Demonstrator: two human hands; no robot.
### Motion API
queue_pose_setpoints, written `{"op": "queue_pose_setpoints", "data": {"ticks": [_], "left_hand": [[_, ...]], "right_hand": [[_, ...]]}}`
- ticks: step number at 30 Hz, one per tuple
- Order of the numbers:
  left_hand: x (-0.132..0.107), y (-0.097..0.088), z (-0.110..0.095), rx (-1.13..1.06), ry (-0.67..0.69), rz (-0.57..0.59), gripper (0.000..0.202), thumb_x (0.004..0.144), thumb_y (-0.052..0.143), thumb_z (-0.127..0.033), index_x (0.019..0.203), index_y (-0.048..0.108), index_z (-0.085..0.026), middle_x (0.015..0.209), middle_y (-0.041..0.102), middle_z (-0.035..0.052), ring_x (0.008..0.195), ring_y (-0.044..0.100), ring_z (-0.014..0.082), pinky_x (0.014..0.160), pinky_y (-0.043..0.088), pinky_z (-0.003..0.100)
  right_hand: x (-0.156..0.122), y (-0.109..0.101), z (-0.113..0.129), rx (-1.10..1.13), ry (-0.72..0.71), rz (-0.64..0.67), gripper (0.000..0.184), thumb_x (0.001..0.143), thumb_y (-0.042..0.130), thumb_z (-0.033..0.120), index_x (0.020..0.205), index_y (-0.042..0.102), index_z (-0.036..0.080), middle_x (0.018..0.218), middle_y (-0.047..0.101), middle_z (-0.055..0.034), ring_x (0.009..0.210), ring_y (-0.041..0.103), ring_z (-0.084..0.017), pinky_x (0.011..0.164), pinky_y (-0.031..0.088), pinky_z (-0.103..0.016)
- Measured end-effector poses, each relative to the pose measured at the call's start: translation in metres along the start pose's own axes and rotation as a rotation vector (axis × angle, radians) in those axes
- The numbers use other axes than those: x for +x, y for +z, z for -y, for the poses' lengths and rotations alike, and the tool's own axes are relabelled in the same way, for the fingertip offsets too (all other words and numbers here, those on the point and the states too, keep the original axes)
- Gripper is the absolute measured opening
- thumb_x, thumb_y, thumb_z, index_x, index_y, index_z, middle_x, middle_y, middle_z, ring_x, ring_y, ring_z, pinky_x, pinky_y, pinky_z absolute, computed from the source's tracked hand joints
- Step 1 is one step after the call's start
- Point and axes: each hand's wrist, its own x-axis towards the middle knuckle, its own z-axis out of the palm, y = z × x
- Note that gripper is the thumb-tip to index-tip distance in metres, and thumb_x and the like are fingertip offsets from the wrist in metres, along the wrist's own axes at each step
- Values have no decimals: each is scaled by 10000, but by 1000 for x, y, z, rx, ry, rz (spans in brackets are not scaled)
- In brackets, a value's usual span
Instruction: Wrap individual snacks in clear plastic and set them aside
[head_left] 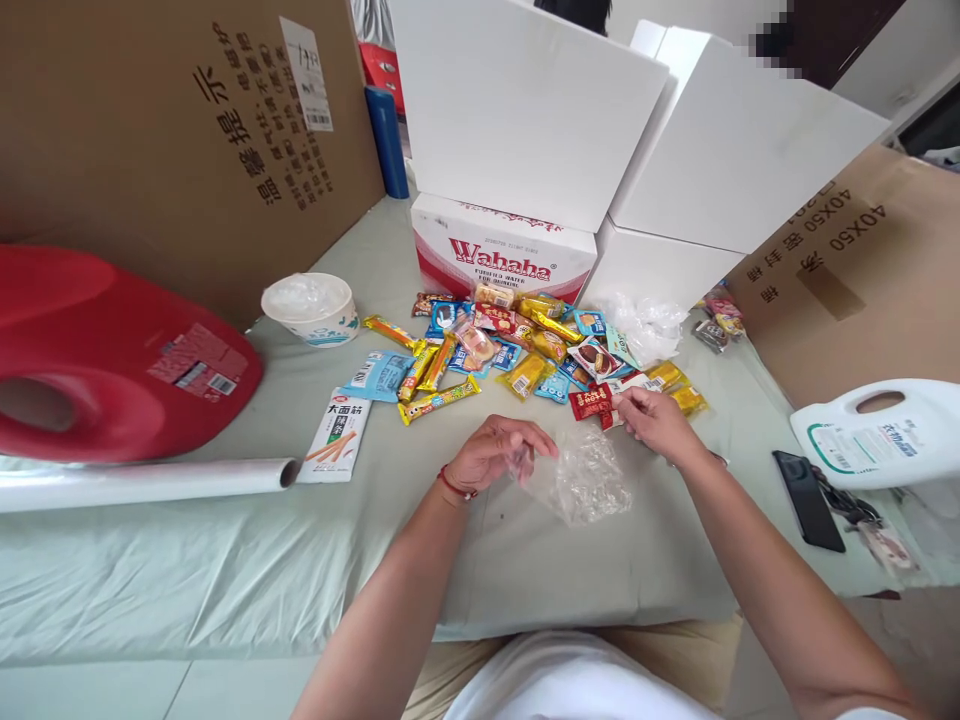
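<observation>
My left hand (pixel 501 452), with a red bracelet at the wrist, is closed on the edge of a clear plastic bag (pixel 589 485). The crumpled bag lies towards the right, between my two hands. My right hand (pixel 654 420) pinches one end of a red snack packet (pixel 591 406) at the near edge of a heap of wrapped snacks. In that heap are yellow snack packets (pixel 527 374), blue packets and a yellow bar (pixel 439 400). Left of it lie a light-blue packet (pixel 379 375) and a white snack packet (pixel 335 437) with sticks pictured on it.
Behind the heap stand a Wahaha water box (pixel 502 250) and large white boxes (pixel 525 100). A paper bowl (pixel 311 310), a red jug (pixel 135 360) and a plastic roll (pixel 150 482) sit left. At right are crumpled clear bags (pixel 645 325), a phone (pixel 808 500) and a white bottle (pixel 885 430).
</observation>
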Motion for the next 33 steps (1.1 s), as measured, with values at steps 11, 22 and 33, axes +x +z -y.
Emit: {"op": "queue_pose_setpoints", "data": {"ticks": [11, 22, 33], "left_hand": [[8, 3, 14, 436, -365, -148, 413, 716, 779, -520, 831, 623, -155, 941, 718, 56, 489, 450, 53, 468, 312, 216], [12, 15, 42, 865, -157, -393, 590, 821, 672, -425, 1336, 519, -181, 1071, 691, 57, 582, 497, 108, 591, 414, 269], [16, 0, 26, 708, -33, -614, 467, 840, 538, -623, 688, 571, -182, 559, 335, -63, 545, 301, 103, 529, 229, 250]], "right_hand": [[-18, 49, 7, -143, -241, 355, 118, 845, 690, 315, 848, 749, 213, 903, 686, -53, 826, 638, -204, 747, 443, -297], [-21, 44, 35, 28, -450, 12, 261, 1000, 528, 414, 944, 706, 232, 846, 726, -34, 726, 639, -181, 694, 465, -289], [-51, 50, -12, 329, 27, -343, 365, 879, 645, 575, 884, 655, 211, 734, 681, -12, 610, 547, -162, 596, 419, -278]]}}
